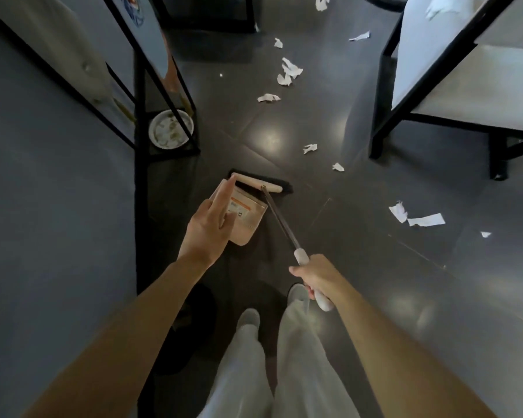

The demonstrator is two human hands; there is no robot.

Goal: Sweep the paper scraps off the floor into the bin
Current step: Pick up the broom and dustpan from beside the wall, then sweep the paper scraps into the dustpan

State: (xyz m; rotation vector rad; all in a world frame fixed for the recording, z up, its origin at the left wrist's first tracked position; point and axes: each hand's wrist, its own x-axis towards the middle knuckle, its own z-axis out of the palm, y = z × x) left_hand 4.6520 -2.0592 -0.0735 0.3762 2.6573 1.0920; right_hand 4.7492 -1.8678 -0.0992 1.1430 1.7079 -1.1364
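Grip of right hand (317,274) curled round broom handle (280,220); left hand (207,229) fingers straight, touching dustpan (249,220).

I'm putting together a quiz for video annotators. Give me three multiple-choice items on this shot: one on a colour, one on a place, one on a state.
1. The flat plastic dustpan is: A blue; B pale pink; C green.
2. The torn white paper scraps lie: A in the dustpan; B on the dark glossy floor; C on a chair.
3. The right hand: A hangs idle; B pinches a scrap; C grips the white end of the long-handled broom.
Answers: B, its face shows pink; B, they are scattered over the tiles ahead and to the right; C, the fingers curl round the grip.
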